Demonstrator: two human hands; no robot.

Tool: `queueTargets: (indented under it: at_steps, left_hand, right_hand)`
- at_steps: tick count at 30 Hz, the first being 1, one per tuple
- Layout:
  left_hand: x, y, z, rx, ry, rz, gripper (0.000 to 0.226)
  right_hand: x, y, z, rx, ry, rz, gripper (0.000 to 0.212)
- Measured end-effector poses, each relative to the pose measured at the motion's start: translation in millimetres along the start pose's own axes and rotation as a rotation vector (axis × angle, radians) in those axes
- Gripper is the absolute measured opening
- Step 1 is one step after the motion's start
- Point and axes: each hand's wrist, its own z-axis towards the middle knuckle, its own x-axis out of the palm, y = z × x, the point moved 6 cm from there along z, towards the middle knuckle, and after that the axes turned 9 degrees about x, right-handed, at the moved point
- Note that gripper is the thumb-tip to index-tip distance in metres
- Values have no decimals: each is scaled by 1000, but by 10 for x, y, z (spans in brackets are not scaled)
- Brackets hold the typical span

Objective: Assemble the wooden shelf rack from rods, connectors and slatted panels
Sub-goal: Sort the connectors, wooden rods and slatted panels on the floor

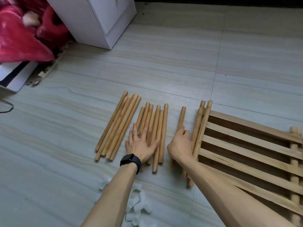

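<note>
Rods (156, 122) lie in sorted groups on the floor (164, 63) and nothing is joined yet, so I judge the assembly has hardly begun; all the connecting is left. I count about five long rods (118, 126) at the left, seven shorter rods (163, 128), one single rod (182, 117), and maybe three beside the slatted panels (246, 138). The left hand (141, 145) presses flat on the shorter rods, fingers straight and apart. The right hand (180, 143) curls round the single rod. White pieces (137, 205), probably connectors, make a heap I cannot count.
</note>
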Motion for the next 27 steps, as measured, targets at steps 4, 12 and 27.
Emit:
queueTargets:
  at_steps: [4,12,27]
  left_hand:
    - [91,-4,30,-5,-2,49,84]
    - [-24,-49,30,-13,-11,62,76]
    - [287,-1907,-70,105,196,-293,83]
  right_hand:
    - [158,118,-31,-169,156,35,61]
    - [9,117,-97,-219,416,105,77]
    - [-1959,-2108,-269,-172,-105,-261,49]
